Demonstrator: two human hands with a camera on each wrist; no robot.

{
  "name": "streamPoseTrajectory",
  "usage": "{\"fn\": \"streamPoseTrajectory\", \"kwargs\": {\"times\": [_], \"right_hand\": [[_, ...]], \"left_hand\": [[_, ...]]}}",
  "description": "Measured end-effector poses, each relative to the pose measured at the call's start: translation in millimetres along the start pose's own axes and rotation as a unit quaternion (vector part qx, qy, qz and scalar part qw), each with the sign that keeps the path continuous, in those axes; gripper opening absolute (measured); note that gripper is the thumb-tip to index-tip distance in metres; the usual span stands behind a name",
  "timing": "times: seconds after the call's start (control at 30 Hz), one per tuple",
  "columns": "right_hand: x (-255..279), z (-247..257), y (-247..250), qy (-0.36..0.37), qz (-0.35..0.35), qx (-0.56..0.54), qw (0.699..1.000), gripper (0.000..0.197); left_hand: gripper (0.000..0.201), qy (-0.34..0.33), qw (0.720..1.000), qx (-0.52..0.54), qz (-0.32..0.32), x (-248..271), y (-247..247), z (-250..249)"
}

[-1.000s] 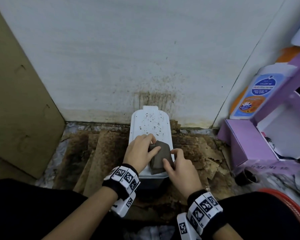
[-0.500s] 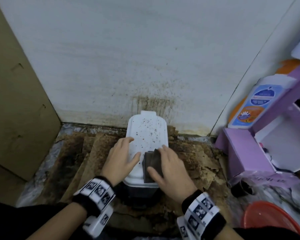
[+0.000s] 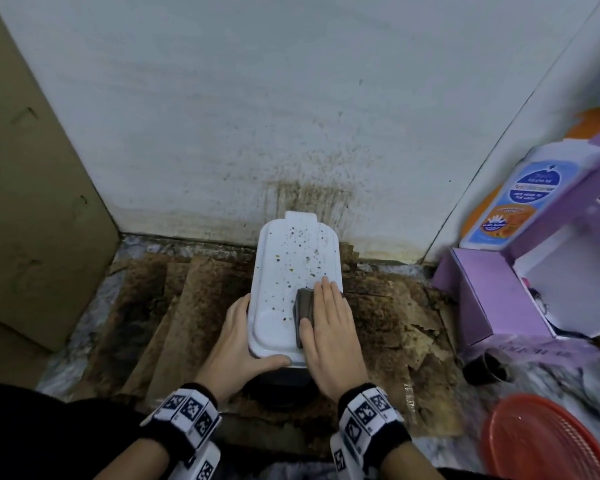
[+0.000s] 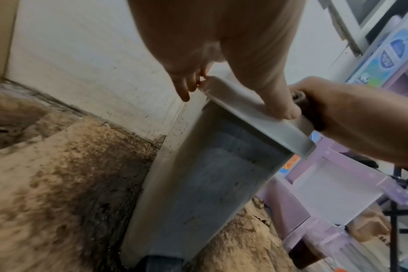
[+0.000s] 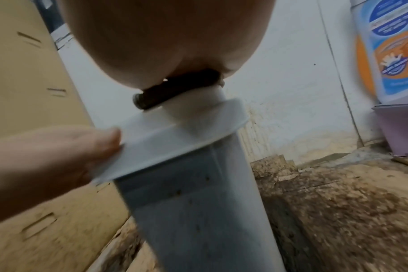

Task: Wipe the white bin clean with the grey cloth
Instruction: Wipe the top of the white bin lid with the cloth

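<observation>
A tall white plastic bin [image 3: 293, 271] with a flat rectangular lid stands on stained brown cardboard sheets [image 3: 194, 306] laid over the floor, close against the far white wall [image 3: 257, 98], whose lower part is spattered with brown specks. The lid's top is dotted with dark and yellowish flecks (thickest toward the wall end).

The left hand [image 3: 238, 341] grips the lid's near left corner: its fingers run along the left edge and the thumb wraps the near rim. From the left wrist view the same thumb [image 4: 284, 108] lies on top of the lid edge.

The right hand [image 3: 329, 327] lies flat, fingers straight and together, pressing a folded dark grey cloth [image 3: 303, 306] onto the lid's right side, toward its near half. The cloth's left edge shows beside the hand; in the right wrist view it appears as a dark roll [image 5: 170, 93] squeezed between palm and lid.

To the right, against the side wall, stands a lilac plastic shelf unit [image 3: 499, 299] with a white-and-orange bottle [image 3: 506, 199] leaning in it. A red plastic basin [image 3: 541, 441] sits at the near right, and a brown cardboard panel [image 3: 32, 202] leans at the left.
</observation>
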State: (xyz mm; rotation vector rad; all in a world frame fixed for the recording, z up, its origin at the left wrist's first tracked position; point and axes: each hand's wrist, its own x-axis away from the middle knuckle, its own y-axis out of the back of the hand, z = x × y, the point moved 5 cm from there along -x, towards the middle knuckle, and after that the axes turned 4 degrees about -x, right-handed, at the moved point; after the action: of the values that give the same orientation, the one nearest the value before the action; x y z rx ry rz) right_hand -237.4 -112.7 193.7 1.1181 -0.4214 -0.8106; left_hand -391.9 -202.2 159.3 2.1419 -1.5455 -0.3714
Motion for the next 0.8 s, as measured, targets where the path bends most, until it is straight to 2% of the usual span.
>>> {"fn": "streamPoseTrajectory", "kwargs": {"times": [0.23, 0.4, 0.57, 0.8], "right_hand": [[-47, -20, 5, 0.006, 0.035, 0.013, 0.999, 0.071], [-10, -12, 2, 0.014, -0.002, -0.024, 1.0, 0.063], [36, 1, -3, 0.007, -0.016, -0.025, 1.0, 0.064], [-4, -11, 3, 0.008, 0.003, -0.008, 1.0, 0.064]], "left_hand": [[0.124, -0.014, 1.0, -0.006, -0.011, -3, -5, 1], [0.126, -0.006, 1.0, 0.001, -0.013, 1, -9, 4], [0.123, -0.004, 0.999, 0.017, -0.035, 1, -8, 5], [0.125, 0.002, 0.999, -0.001, -0.035, -1, -8, 5]]}}
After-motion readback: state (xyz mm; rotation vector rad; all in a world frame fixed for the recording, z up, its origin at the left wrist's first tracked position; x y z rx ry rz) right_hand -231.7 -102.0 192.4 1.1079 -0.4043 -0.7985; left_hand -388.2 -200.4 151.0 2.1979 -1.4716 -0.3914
